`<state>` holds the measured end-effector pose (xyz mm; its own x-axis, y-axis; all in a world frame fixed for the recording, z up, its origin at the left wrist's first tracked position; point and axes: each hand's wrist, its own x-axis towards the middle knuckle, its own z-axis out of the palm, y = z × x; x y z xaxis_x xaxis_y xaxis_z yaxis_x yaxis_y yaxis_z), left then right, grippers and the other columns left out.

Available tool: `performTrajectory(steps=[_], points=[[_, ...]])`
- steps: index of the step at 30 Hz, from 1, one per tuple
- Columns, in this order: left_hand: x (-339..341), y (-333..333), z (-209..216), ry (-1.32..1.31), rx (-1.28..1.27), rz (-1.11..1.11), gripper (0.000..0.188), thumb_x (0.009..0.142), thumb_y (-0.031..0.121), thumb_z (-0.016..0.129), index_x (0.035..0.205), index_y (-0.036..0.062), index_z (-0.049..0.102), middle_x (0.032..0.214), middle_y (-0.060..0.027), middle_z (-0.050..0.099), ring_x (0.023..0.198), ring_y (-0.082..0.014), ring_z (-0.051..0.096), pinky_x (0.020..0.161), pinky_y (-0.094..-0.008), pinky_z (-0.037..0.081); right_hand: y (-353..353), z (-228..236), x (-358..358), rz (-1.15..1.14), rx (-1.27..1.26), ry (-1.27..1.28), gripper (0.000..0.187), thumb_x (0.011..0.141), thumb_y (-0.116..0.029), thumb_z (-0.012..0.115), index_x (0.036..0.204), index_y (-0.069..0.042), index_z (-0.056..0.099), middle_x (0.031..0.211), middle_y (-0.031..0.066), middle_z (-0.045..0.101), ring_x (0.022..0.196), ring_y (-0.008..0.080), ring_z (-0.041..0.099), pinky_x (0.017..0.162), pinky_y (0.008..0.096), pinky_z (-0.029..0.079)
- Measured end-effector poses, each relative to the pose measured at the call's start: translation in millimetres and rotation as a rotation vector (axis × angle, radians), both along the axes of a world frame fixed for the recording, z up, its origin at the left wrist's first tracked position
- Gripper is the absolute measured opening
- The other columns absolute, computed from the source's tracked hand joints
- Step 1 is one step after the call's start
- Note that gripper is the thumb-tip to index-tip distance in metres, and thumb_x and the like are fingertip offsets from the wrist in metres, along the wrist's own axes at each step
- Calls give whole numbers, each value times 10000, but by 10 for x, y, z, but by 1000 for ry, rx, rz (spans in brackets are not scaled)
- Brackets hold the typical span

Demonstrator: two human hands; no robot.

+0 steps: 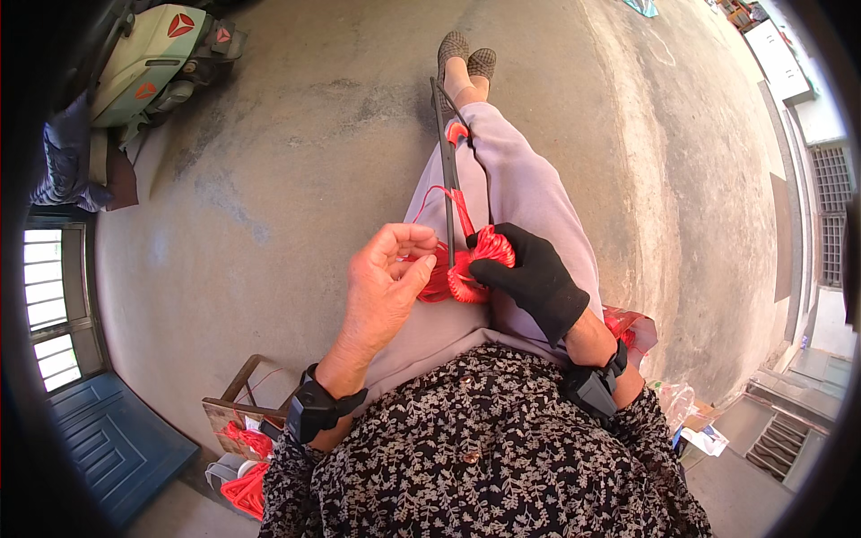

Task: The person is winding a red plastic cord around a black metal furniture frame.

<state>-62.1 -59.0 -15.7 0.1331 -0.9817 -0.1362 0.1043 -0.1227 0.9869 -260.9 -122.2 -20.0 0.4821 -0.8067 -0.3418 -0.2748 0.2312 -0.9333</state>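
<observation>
A bundle of shiny red cord [467, 276] lies over my lap, looped and bunched at its right end. My right hand [531, 276], in a black glove, grips that bunched end between thumb and fingers. On the left side, my bare left hand [390, 273] is closed in a pinch at the cord's edge, thumb against curled fingers. One thin red strand arcs up from behind its fingers to a dark narrow rod [448, 202]. This rod runs along my legs towards my feet, with red material around it farther up. The fingers partly hide the cord.
More red cord [247, 491] lies at lower left beside a small wooden stool [235, 399]. A red-filled clear bag [630, 330] is by my right hip. A scooter [148, 67] stands far left, above a blue door [112, 439]. A white cabinet [778, 58] is far right.
</observation>
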Motion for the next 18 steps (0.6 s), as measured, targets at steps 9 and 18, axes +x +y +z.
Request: performTrajectory(steps=[9, 18], points=[[13, 27, 2, 59, 75, -22, 237, 880, -30, 583, 1114, -26, 541, 1049, -82, 606, 1001, -133, 584, 909, -269, 468, 5, 8, 1, 13, -24, 24, 370, 774, -216, 740, 1071, -27, 629, 914, 76, 677, 840, 127, 626, 774, 280, 496], [22, 37, -14, 64, 52, -9, 217, 887, -31, 580, 1101, -21, 544, 1028, -77, 619, 991, -136, 593, 908, -266, 462, 4, 23, 5, 11, -11, 18, 368, 773, -217, 741, 1068, -26, 630, 915, 76, 677, 845, 125, 625, 776, 278, 496]])
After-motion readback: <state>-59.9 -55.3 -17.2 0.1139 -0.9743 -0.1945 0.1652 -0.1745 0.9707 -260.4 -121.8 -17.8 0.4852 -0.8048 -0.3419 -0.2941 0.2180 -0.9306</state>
